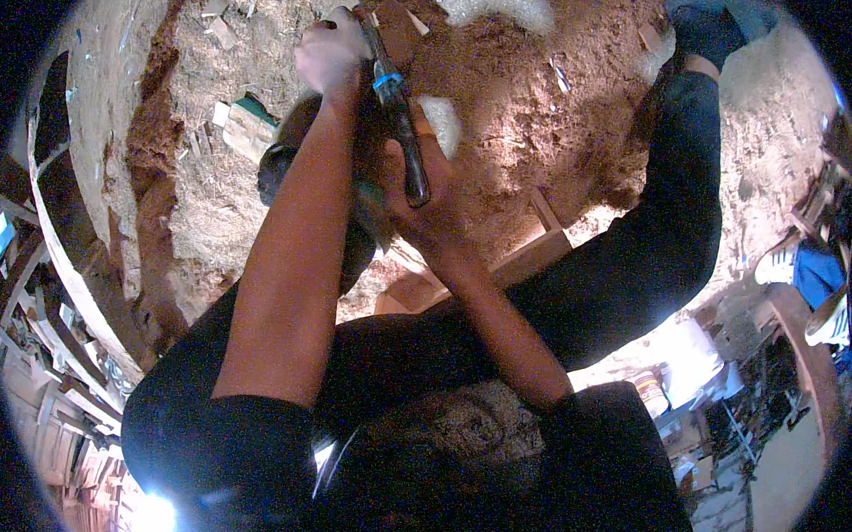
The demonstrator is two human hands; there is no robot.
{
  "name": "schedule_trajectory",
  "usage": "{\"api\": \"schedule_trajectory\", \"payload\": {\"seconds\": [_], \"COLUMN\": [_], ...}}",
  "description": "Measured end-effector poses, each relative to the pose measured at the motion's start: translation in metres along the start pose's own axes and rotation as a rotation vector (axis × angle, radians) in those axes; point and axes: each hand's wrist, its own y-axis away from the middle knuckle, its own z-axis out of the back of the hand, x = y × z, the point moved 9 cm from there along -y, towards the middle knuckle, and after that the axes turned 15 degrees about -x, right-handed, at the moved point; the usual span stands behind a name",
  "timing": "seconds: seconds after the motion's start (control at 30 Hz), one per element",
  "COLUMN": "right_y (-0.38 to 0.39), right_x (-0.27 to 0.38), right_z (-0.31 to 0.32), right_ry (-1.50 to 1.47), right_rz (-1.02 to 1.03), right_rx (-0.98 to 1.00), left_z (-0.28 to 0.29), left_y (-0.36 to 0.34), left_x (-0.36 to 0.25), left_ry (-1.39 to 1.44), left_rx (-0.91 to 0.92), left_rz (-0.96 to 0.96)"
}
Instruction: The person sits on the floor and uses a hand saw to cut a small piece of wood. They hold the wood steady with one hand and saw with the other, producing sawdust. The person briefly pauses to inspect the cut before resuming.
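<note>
A long, slim tool with a dark handle and a blue band (388, 81) lies slanted at the upper middle, its far end running up past a brown wooden piece (400, 23). My right hand (423, 180) is closed around the near part of this handle, thumb on one side and fingers on the other. Just left of the tool's far end, my left hand (332, 56) is closed in a fist, pale and slightly blurred. What its fingers hold, if anything, is hidden from this side.
My bent leg (624, 245) stretches right to a dark shoe (706, 30). Wood offcuts (532, 249) lie on the dusty brown ground (515, 128), with a green-edged block (250, 129) to the left. Blue-and-white footwear (813, 279) and stacked wood (52, 347) stand toward the edges.
</note>
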Motion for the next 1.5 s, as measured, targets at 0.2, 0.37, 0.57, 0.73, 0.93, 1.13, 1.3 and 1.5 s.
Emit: {"api": "schedule_trajectory", "payload": {"seconds": [0.2,0.37,0.57,0.73,0.93,1.13,1.3,1.5], "right_y": [0.070,-0.012,0.078,0.005,0.104,0.023,0.085,0.001], "right_x": [-0.033,0.005,-0.081,-0.038,-0.045,-0.033,-0.061,-0.010], "right_z": [0.048,-0.002,0.057,0.027,0.062,0.014,0.048,-0.002], "right_ry": [0.137,0.211,0.190,0.115,0.109,0.092,0.151,0.110], "right_rz": [0.357,0.185,0.270,0.284,0.289,0.171,0.301,0.160], "right_rx": [-0.125,0.017,-0.073,0.051,-0.156,0.031,-0.106,-0.026], "left_z": [0.008,-0.025,-0.011,-0.009,-0.024,-0.022,-0.022,-0.028], "left_y": [-0.002,-0.010,-0.003,0.003,-0.007,-0.014,-0.007,-0.011], "left_x": [-0.010,0.015,-0.010,-0.008,-0.010,0.007,-0.005,0.001], "left_ry": [-0.023,0.006,-0.008,0.081,0.114,0.077,0.042,0.085], "left_rx": [0.036,0.081,0.107,-0.051,0.153,0.134,0.178,0.133], "left_rz": [0.002,0.007,-0.045,-0.174,0.047,0.051,0.044,0.059]}}
